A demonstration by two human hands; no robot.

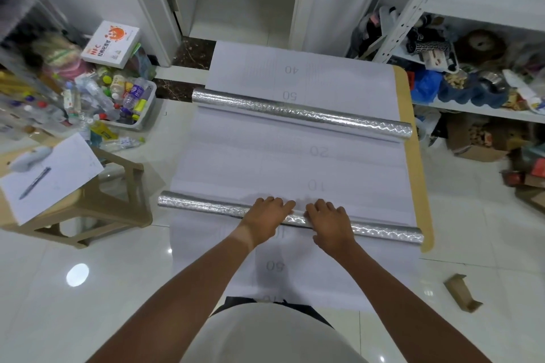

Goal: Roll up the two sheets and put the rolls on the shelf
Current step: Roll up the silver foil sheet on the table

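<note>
Two white-backed sheets with printed numbers lie overlapping on the floor, each partly wound into a silver embossed roll. The near roll (206, 205) lies crosswise just in front of me, with white sheet (265, 165) spread flat beyond it and more (339, 271) on my side. My left hand (265, 219) and my right hand (330, 222) press down side by side on the middle of the near roll, fingers curled over its far side. The far roll (309, 112) lies untouched higher up, with its sheet (250, 68) reaching the doorway. The white metal shelf (486, 113) stands at the right.
A beige stool (97, 209) with paper and a pen stands at the left, behind it a bin of bottles (141, 115). A tan board (414, 174) lies under the sheets' right edge. A cardboard scrap (461, 293) lies on the floor at the right. The shelf is cluttered.
</note>
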